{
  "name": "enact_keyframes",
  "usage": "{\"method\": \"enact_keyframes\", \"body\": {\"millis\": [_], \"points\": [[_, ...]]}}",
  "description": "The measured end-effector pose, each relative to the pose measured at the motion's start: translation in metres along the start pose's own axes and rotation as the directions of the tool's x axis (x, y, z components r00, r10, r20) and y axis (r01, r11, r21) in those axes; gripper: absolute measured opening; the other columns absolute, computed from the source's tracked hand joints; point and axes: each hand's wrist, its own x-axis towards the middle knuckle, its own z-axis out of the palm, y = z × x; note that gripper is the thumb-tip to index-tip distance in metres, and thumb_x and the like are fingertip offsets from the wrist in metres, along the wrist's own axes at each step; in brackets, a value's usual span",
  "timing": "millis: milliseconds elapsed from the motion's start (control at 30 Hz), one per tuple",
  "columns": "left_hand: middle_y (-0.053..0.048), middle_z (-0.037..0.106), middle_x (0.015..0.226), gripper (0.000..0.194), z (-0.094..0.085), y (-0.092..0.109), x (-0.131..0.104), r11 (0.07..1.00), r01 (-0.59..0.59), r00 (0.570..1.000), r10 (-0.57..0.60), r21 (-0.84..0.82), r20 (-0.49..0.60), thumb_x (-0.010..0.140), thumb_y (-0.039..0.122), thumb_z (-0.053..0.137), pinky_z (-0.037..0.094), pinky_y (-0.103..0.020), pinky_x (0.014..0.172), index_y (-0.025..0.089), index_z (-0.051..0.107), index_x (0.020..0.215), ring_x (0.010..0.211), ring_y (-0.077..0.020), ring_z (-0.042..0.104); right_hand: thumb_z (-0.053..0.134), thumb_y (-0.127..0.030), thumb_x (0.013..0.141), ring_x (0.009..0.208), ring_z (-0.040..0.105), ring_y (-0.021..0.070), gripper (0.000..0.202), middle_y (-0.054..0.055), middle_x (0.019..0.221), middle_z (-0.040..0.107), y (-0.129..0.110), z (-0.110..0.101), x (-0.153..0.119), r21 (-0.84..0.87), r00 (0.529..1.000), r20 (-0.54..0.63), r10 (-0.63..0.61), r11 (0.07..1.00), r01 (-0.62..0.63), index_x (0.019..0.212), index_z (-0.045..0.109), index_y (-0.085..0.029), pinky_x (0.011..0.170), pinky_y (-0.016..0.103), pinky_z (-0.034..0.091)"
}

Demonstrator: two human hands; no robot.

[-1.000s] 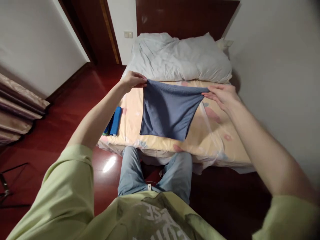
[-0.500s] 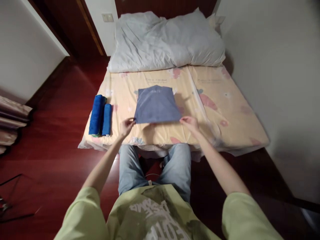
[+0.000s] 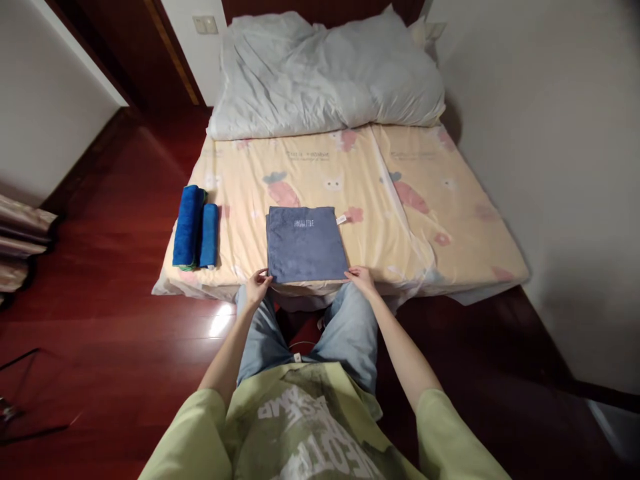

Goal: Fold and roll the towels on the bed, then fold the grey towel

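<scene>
A grey-blue towel (image 3: 307, 247) lies folded into a near square at the front edge of the bed, with small pale lettering near its far edge and a white tag on its right side. My left hand (image 3: 258, 287) pinches its near left corner. At the near right corner, my right hand (image 3: 361, 279) grips the cloth between thumb and fingers. Two blue rolled towels, a larger one (image 3: 188, 227) and a smaller one (image 3: 209, 235), lie side by side to the left.
The bed (image 3: 450, 247) has a yellow sheet with carrot prints. A pale bunched quilt (image 3: 325, 73) lies across its far end. Walls stand left and right, and a curtain (image 3: 23, 240) hangs at the left over the dark red floor.
The grey-blue towel has come down from the air onto the bed and closer to me, now lying flat. Both hands moved nearer with its corners still held.
</scene>
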Motion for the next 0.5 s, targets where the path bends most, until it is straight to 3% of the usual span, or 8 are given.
{"method": "enact_keyframes", "body": {"millis": [200,333,500], "points": [[-0.010,0.081,0.103,0.019,-0.006,-0.011,-0.012,0.998,-0.006,0.999,0.003,0.066,0.037,0.087,0.038,0.069,0.056,-0.031,0.097,0.020,0.070,0.092,0.110,-0.0275,0.075,0.090,-0.027,0.058,0.075,0.071,0.0273,0.025,0.007,0.068,0.072,0.023,-0.009,0.007,-0.031,0.999,-0.013,0.030,0.999,-0.030,0.067,0.067,-0.021,0.076,0.038,0.061],[-0.006,0.080,0.099,0.019,-0.007,-0.017,-0.016,0.999,-0.014,0.995,0.010,0.044,0.095,0.084,0.040,0.069,0.057,-0.031,0.094,0.022,0.066,0.088,0.101,-0.0247,0.075,0.095,-0.049,0.055,0.077,0.073,0.0270,0.044,0.007,0.076,0.076,0.026,-0.018,0.006,0.006,0.998,0.056,0.023,1.000,-0.023,0.075,0.067,-0.022,0.076,0.038,0.060],[-0.007,0.081,0.111,0.023,-0.009,-0.020,-0.021,0.997,-0.046,0.987,0.037,0.056,0.157,0.078,0.043,0.071,0.056,-0.032,0.097,0.022,0.062,0.076,0.105,-0.0255,0.074,0.096,-0.069,0.036,0.073,0.071,0.0233,0.071,0.006,0.076,0.075,0.025,-0.029,0.001,0.037,0.993,0.113,0.024,0.999,-0.028,0.078,0.069,-0.020,0.075,0.036,0.057]]}}
